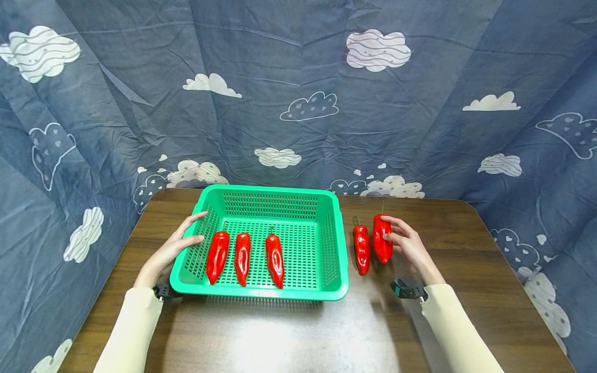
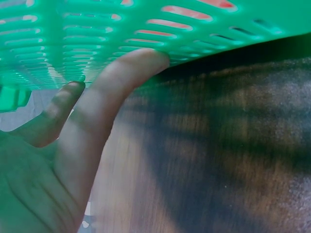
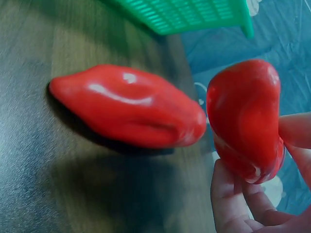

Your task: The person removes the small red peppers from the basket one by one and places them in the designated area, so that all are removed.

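Observation:
My right hand pinches a long, glossy red pepper between thumb and fingers, off the table to the right of the basket. A second red pepper lies on the table just left of it, with a thin loop at its top. My left hand is at the left side of a green plastic basket, its fingers extended and overlapping the rim in the head view. In the left wrist view, the thumb reaches up to the slotted wall. Three red peppers lie side by side inside the basket, including the middle one.
The basket stands on a brown wooden table with rounded back corners. A dark blue curtain with white clouds hangs behind and beside the table. Each wrist wears a dark strap, such as the right one.

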The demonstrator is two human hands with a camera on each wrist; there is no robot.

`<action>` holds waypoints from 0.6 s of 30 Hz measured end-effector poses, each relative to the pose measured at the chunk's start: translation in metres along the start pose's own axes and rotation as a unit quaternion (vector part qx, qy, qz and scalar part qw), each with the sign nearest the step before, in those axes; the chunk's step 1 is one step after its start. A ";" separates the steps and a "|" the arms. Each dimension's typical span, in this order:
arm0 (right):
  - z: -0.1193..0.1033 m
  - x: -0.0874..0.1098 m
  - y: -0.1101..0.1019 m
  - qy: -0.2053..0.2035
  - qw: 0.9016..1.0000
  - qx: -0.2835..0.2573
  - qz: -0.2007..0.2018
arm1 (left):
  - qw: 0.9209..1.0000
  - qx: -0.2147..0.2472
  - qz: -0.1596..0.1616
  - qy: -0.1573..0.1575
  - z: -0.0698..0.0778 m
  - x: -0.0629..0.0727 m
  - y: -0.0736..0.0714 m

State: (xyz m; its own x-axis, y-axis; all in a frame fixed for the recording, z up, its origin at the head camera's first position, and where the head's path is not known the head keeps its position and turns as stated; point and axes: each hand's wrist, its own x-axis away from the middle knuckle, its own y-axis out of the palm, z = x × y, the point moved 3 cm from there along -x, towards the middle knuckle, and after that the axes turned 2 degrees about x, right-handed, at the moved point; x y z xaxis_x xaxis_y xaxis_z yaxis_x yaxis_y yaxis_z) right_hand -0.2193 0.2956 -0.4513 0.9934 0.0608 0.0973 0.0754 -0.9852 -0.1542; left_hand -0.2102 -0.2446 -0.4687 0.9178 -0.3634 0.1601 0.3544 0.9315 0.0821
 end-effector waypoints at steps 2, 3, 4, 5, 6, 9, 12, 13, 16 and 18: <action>0.003 0.000 -0.001 0.004 1.000 0.000 0.000 | 1.000 0.000 0.000 0.000 0.000 0.000 0.000; 0.004 0.000 -0.001 0.005 1.000 0.001 0.000 | 1.000 0.000 0.000 -0.001 0.000 0.000 0.000; 0.005 0.000 -0.001 0.007 1.000 0.001 -0.001 | 1.000 0.000 0.000 -0.001 0.000 0.000 0.000; 0.007 0.000 -0.001 0.009 1.000 0.003 -0.002 | 1.000 0.000 0.000 -0.002 0.000 0.000 0.000; 0.008 0.000 -0.002 0.011 1.000 0.006 -0.002 | 1.000 0.000 0.001 -0.002 0.000 0.000 0.000; 0.012 0.000 -0.003 0.014 1.000 0.018 0.000 | 1.000 -0.001 0.001 -0.003 0.000 0.000 0.000; 0.016 -0.001 -0.004 0.016 0.999 0.029 0.002 | 1.000 -0.002 0.002 -0.002 0.000 0.000 0.000; 0.017 -0.001 -0.004 0.018 0.999 0.030 0.003 | 1.000 -0.003 0.002 -0.002 0.000 0.000 0.000; 0.020 -0.001 -0.004 0.022 0.999 0.038 0.003 | 1.000 -0.001 0.002 -0.003 0.000 0.000 0.000; 0.021 -0.001 -0.004 0.024 0.999 0.040 0.004 | 1.000 -0.001 0.002 -0.003 0.000 0.000 0.000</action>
State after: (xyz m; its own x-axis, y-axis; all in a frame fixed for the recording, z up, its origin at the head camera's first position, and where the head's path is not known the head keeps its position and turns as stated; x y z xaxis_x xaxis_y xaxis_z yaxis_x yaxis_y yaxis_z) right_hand -0.2189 0.3028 -0.4713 0.9889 0.0438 0.1420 0.0764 -0.9694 -0.2333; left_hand -0.2102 -0.2449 -0.4690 0.9184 -0.3591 0.1659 0.3506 0.9332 0.0789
